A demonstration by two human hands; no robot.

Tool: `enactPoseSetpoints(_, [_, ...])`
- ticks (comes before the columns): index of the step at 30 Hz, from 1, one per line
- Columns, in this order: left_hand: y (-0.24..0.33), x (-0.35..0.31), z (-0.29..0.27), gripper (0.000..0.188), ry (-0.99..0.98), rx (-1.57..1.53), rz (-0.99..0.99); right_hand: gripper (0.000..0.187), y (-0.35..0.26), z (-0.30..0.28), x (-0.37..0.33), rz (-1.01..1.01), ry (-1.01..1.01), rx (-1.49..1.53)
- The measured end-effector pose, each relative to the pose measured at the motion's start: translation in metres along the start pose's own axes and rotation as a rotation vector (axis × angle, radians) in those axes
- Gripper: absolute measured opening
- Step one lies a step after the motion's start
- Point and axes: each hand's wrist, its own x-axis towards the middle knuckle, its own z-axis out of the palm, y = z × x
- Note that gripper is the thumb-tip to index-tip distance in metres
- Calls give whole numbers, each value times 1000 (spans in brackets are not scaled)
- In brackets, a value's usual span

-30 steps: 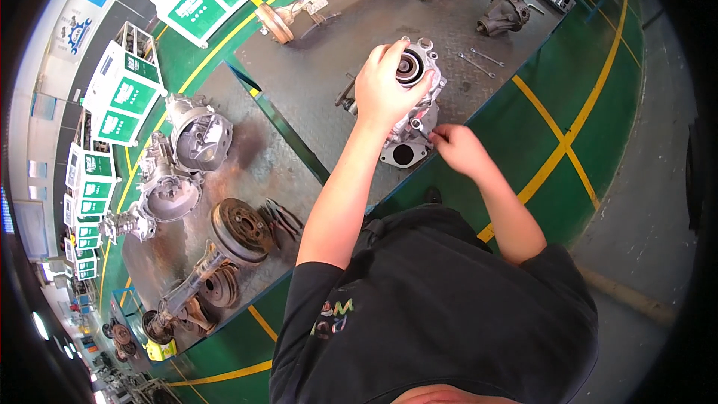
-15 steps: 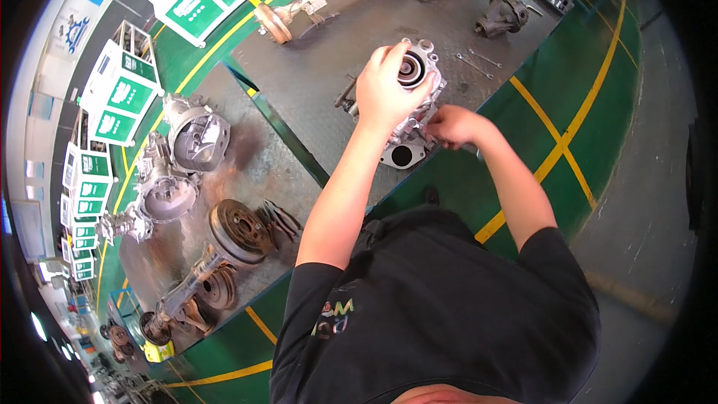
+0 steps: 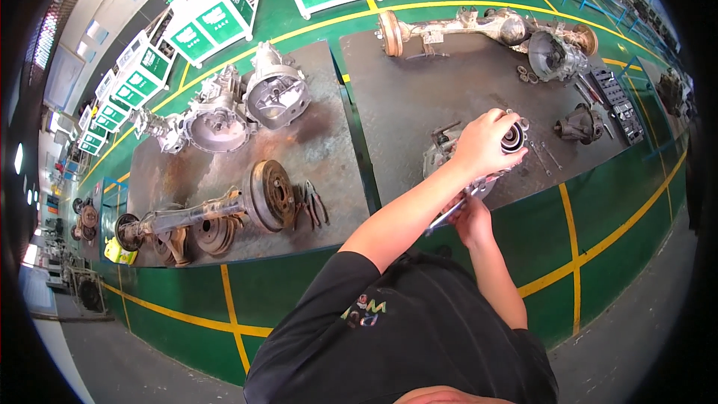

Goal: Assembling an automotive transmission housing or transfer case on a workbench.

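A silver gearbox housing (image 3: pixel 485 185) with a round bearing (image 3: pixel 513 137) on its upper end rests at the front edge of the right-hand workbench. My left hand (image 3: pixel 485 142) is closed around that upper end, thumb and fingers on either side of the bearing. Below it, my right hand (image 3: pixel 473 221) is closed at the near side of the housing. A slim silver wrench (image 3: pixel 446 215) sticks out leftward from its fingers; my left forearm hides part of the housing, and the wrench's far end is hard to make out.
Two small spanners (image 3: pixel 550 155), a dark differential (image 3: pixel 579 125) and a socket set (image 3: pixel 622 108) lie to the right. A long axle (image 3: pixel 449 32) and a bell housing (image 3: pixel 553 56) sit behind. On the left bench are gearbox casings (image 3: pixel 217 123), a rusty drum axle (image 3: pixel 271 194) and pliers (image 3: pixel 314 203).
My view has swung left, so the benches appear further right. My right hand has turned, and the wrench now points left from it. My left hand stays on the housing.
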Motion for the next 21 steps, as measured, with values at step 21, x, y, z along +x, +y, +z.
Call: enactPoseSetpoints(21, [-6,-3,8,57,58,-58,67,11,-38,-64,-17,-35,85,-660])
